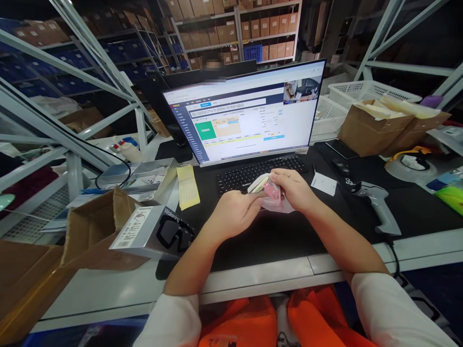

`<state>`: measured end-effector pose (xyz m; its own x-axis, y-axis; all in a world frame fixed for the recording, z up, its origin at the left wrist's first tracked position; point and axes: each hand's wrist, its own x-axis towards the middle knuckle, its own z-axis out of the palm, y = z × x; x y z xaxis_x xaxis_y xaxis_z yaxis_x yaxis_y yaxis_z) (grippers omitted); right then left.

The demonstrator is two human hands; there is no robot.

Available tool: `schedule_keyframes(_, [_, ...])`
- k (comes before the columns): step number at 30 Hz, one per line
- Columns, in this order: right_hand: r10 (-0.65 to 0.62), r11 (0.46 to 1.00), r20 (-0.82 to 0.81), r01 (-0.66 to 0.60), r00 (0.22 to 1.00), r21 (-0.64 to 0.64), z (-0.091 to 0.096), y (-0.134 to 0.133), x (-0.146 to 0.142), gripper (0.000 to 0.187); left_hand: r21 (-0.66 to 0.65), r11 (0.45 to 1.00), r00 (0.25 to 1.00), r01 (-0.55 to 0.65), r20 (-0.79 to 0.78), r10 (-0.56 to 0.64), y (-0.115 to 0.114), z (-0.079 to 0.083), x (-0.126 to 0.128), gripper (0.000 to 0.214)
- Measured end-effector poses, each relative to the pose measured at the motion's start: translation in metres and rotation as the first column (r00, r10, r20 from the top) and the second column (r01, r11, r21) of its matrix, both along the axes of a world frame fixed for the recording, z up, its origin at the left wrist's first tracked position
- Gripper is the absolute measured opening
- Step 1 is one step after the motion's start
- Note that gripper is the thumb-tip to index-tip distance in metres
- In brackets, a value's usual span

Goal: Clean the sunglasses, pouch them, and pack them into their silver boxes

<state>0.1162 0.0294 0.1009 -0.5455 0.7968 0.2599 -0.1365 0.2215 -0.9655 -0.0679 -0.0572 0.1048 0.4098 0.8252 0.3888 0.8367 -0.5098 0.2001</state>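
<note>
Both of my hands meet over the black desk mat, just in front of the keyboard [260,171]. Between them is a small translucent plastic bag [285,207] with something pink and a pale yellow strip showing in it. My left hand [235,212] is closed, its thumb and fingers pinching the bag's left side. The fingers of my right hand [291,185] are closed on the bag's upper right edge. What exactly lies in the bag I cannot make out.
A lit monitor [246,115] stands behind the keyboard. To the left are a yellow notepad [188,187], a goggles box [155,233] and an open cardboard box [97,229]. On the right lie a white card [323,183], a barcode scanner [379,205] and a tape roll [410,166].
</note>
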Motion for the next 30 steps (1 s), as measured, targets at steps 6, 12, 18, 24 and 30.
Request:
schedule_keyframes(6, [-0.14, 0.963, 0.201, 0.086, 0.969, 0.254, -0.002, 0.01, 0.002, 0.038, 0.065, 0.998, 0.999, -0.003, 0.033, 0.001, 0.002, 0.002, -0.008, 0.024])
schedule_keyframes(12, [-0.022, 0.997, 0.145, 0.01, 0.989, 0.082, -0.012, 0.019, -0.006, 0.037, 0.244, 0.969, 0.999, -0.027, 0.053, 0.014, 0.004, 0.009, -0.027, 0.019])
schedule_keyframes(18, [0.146, 0.989, -0.072, -0.148, 0.987, -0.028, -0.016, 0.022, -0.001, 0.044, 0.253, 0.967, 0.965, -0.01, 0.256, -0.057, -0.001, 0.014, -0.035, 0.021])
schedule_keyframes(24, [0.168, 0.943, 0.061, -0.178, 0.984, 0.28, -0.015, 0.024, 0.007, 0.083, 0.369, 0.929, 0.708, -0.023, 0.662, -0.245, 0.017, -0.01, -0.027, 0.01])
schedule_keyframes(30, [0.338, 0.842, 0.289, -0.425, 0.896, 0.333, -0.017, 0.007, -0.013, 0.056, 0.423, 0.899, 0.78, 0.109, 0.525, -0.341, 0.034, -0.021, -0.006, 0.011])
